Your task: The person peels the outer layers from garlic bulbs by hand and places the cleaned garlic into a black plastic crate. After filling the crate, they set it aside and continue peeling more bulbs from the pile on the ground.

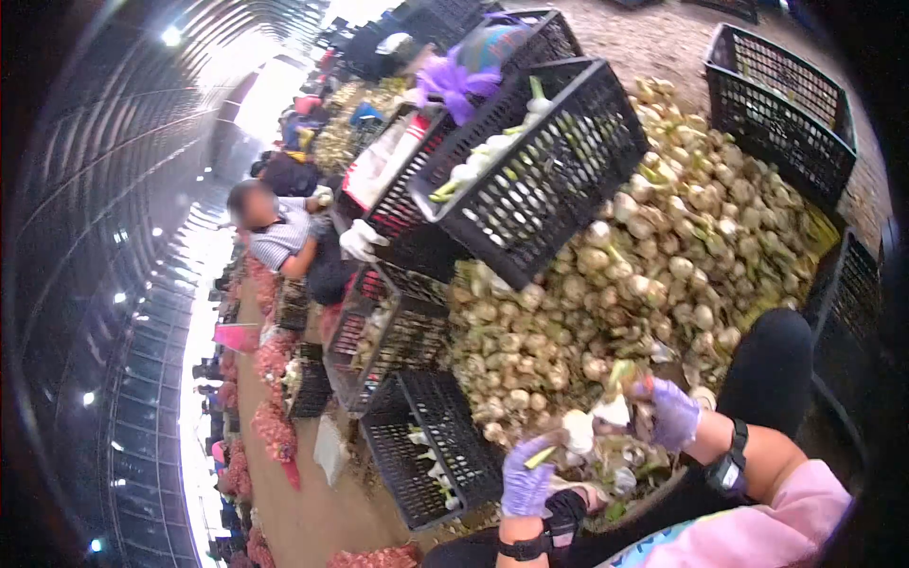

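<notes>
My left hand (528, 476), in a purple glove, is closed around the green stem of a white garlic bulb (578, 432). My right hand (670, 415), gloved in purple too, has its fingers closed on loose garlic skin (643, 417), close to the bulb. A whitish piece of peel (614, 411) shows between the hands. Beyond them spreads a large heap of garlic bulbs (559, 341). Peelings and leaf scraps (620, 481) lie under my hands, between my legs.
A black crate (554, 170) with peeled garlic stands tilted above the heap. Another black crate (426, 450) holds a few bulbs at the left, and one more (781, 114) stands at upper right. A person (284, 237) sits at the left near red net sacks (275, 431).
</notes>
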### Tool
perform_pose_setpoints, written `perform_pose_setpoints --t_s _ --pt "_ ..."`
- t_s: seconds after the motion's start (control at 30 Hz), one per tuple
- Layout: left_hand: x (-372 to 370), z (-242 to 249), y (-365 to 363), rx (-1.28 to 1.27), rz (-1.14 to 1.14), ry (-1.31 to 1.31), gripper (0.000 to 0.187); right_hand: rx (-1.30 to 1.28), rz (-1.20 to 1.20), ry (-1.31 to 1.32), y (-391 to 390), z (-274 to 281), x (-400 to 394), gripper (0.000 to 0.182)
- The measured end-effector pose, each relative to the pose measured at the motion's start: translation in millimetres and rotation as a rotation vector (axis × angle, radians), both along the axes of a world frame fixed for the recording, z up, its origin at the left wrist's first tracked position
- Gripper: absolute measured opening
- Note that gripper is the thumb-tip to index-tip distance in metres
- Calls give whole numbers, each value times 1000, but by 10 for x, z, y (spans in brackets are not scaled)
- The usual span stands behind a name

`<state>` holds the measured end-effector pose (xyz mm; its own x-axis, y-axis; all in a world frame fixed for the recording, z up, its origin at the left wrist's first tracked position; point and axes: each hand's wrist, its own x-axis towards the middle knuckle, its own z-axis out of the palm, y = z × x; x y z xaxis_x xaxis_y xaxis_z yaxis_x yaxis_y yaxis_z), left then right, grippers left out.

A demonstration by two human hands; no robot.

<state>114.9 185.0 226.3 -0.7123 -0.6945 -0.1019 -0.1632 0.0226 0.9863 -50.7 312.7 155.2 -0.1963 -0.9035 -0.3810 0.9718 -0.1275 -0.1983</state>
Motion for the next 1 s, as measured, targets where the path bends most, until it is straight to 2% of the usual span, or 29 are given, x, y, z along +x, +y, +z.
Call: perform_pose_setpoints --t_s 0.03,0.07,0.1,0.13,0.2,0.27,0.3,0.33,0.4,0.47,0.5,0.53,0.63,0.67,0.73,0.83,0.93,1.0 --pt "44 -154 -92 218 -1 78 25 -12 -35 6 1 35 -8 21" --pt "92 -324 -62 -43 141 15 29 -11 -66 8 -3 120 -52 21" --pt "-28 -212 28 74 191 62 31 -71 -40 28 97 190 -108 24" --pt "-45 -199 55 187 145 203 27 26 -262 89 -21 334 -20 27" --pt "-146 -284 40 84 197 132 33 60 -477 128 -56 251 -98 34" --pt "-113 -292 -39 384 310 375 41 -122 -450 340 216 596 -605 45" --pt "-157 -344 -11 404 355 509 44 -300 -423 489 99 221 -624 54" --pt "-135 -391 -40 405 355 508 44 -44 -265 687 148 301 -519 69" --pt "-47 -470 -88 630 382 526 44 -59 162 1035 112 378 -281 71" --pt "-60 -494 -76 696 414 539 43 -59 621 1859 54 338 -161 56" --pt "-79 -471 -60 769 426 543 40 -61 572 1956 62 273 -93 53" --pt "-116 -455 -42 845 436 552 36 -54 571 1958 37 177 -49 53" --pt "-160 -422 24 762 387 456 37 69 117 1686 -17 161 -9 49" --pt "-156 -413 55 709 346 401 38 75 119 1687 -25 240 -5 49" --pt "-194 -358 152 650 326 356 41 103 -32 1497 -34 328 9 48" --pt "-221 -322 259 482 282 244 49 91 -49 1519 -69 275 46 42" --pt "-191 -299 250 560 226 229 49 100 78 1480 -59 176 43 36" --pt "-157 -333 239 551 244 235 47 72 50 624 -65 132 -20 27"
